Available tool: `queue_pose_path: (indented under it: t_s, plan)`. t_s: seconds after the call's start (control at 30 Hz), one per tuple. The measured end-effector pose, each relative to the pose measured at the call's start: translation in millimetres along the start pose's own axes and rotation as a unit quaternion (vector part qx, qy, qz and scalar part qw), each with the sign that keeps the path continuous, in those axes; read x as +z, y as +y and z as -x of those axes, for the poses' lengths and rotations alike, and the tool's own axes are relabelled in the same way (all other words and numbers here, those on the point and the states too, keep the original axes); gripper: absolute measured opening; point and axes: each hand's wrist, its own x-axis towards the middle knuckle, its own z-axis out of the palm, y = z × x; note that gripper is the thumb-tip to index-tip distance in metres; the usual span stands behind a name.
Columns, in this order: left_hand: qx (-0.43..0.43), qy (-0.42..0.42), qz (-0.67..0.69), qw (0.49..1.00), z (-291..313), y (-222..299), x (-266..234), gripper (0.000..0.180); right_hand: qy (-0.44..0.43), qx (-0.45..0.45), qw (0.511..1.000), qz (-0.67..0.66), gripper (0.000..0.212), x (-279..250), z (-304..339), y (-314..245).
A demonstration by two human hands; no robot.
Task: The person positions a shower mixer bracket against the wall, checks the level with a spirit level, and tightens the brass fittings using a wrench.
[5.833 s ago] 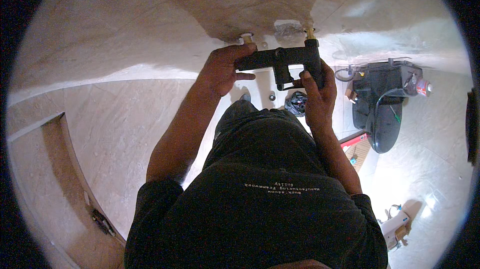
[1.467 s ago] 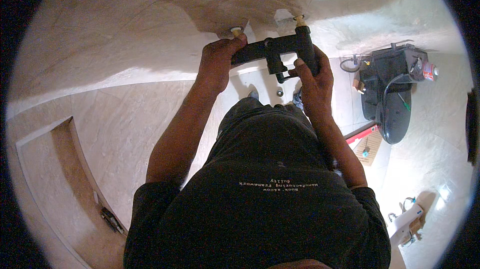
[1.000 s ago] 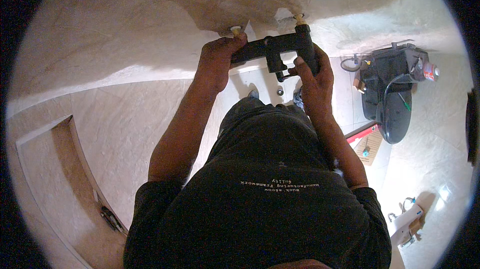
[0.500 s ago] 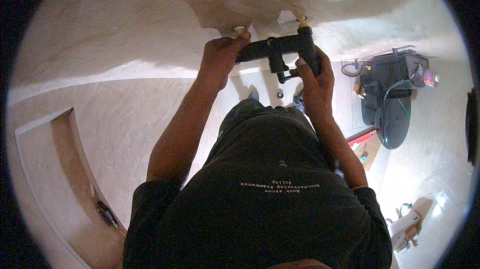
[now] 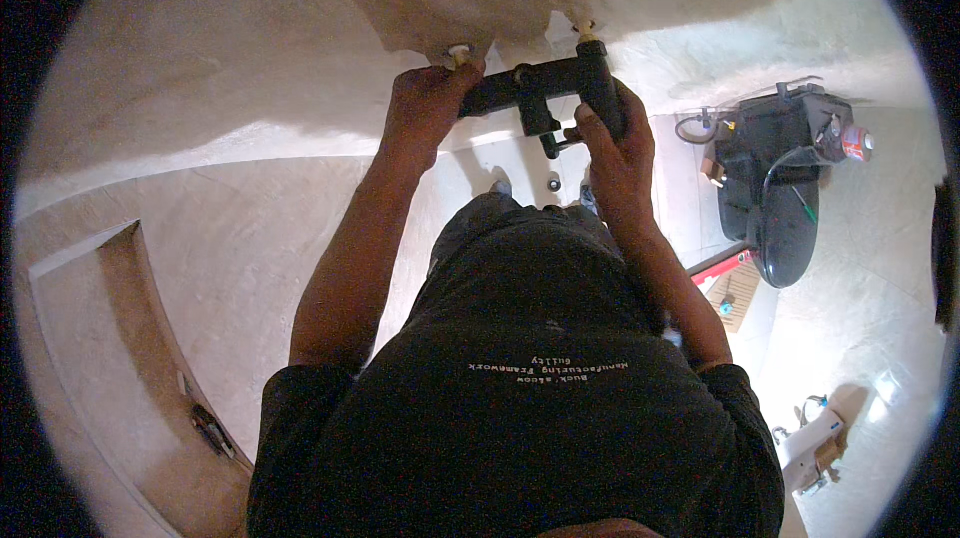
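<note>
Head view, hands (image 5: 430, 103) gripping black faucet (image 5: 545, 88), wall touching.

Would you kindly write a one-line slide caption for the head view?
Both hands hold a black mixer tap against the wall's two pipe stubs, left hand and right hand at its ends.

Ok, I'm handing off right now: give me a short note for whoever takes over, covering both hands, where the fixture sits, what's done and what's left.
Left hand: gripping the left end of the black mixer tap, at the left wall stub.
Right hand: wrapped around the tap's right end, below the right wall stub.
Tap: held level against the tiled wall, both ends lined up with the two stubs; the spout points down.
Done: tap raised and aligned. Whether either nut has caught cannot be seen.
Left: probably seat and tighten both ends.
Nearby: black tool bag on the floor to the right.
</note>
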Motion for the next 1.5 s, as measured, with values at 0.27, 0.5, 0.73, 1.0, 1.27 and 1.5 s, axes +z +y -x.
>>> queue_pose_path:
  t_s: [0.27, 0.5, 0.73, 1.0, 1.27, 1.5]
  plan:
    - [-0.046, -0.045, 0.496, 0.866, -0.9, -29.5, 21.2, 0.034, 0.008, -0.008, 1.000, 0.006, 0.040, 3.2, 1.1, -2.3]
    - [-0.083, 0.001, 0.278, 0.957, 7.4, 0.0, 15.4, 0.039, 0.013, -0.011, 1.000, 0.021, 0.050, 1.6, -0.1, -3.1]
    - [-0.078, -0.072, 0.570, 0.815, -10.5, -36.9, 25.8, 0.038, 0.011, -0.027, 1.000, 0.008, 0.043, 3.5, -0.1, 1.0]
    - [-0.056, -0.051, -0.029, 0.997, 4.5, 6.9, -7.5, 0.044, 0.018, 0.002, 1.000, -0.002, 0.043, 3.8, 0.6, -2.9]
    - [0.052, -0.036, 0.159, 0.985, -5.4, -37.3, 7.4, 0.032, 0.020, 0.003, 1.000, -0.021, 0.048, 4.9, 0.5, 1.8]
    - [-0.056, -0.028, 0.353, 0.933, 0.6, -17.4, 7.5, 0.033, 0.014, -0.003, 1.000, -0.005, 0.047, 0.3, -0.7, 6.6]
